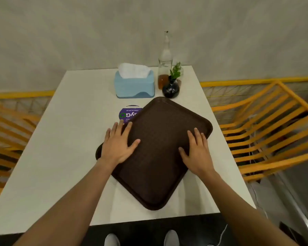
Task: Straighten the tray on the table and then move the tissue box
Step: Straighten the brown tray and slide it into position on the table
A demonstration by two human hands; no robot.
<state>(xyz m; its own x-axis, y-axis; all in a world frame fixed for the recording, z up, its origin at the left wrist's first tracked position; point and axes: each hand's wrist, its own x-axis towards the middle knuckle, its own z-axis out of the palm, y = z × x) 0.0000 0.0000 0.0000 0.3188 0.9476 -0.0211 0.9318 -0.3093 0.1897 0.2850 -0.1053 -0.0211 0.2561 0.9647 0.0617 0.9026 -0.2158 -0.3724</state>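
The brown plastic tray lay skewed on the white table, its corners pointing diamond-wise toward and away from the person. The left hand rested flat and open across the tray's left rim, fingers spread, palm partly over the edge. The right hand rested flat and open on the tray floor toward its right side. Neither hand gripped anything.

Step in hand, as judged: rotating the tray until its edges ran parallel with the table edges. Recommended procedure:
- Press down lightly with both palms and turn them as a pair, one pushing away, the other drawing in
- Keep the tray sliding, not lifted, so it pivots about its middle
- Watch the far corner, which sat close beside the dark round vase beyond the right hand; a wide swing could knock it

Materials: the tray was rigid, with a fine pebbled floor, a raised rim and rounded corners; it should slide easily on the smooth matt tabletop. The light blue tissue box, beyond the left hand's fingertips, was a rounded plastic holder with white tissue standing out of its top. A tall clear glass bottle stood behind the vase. A purple round sticker lay partly under the tray, just ahead of the left hand
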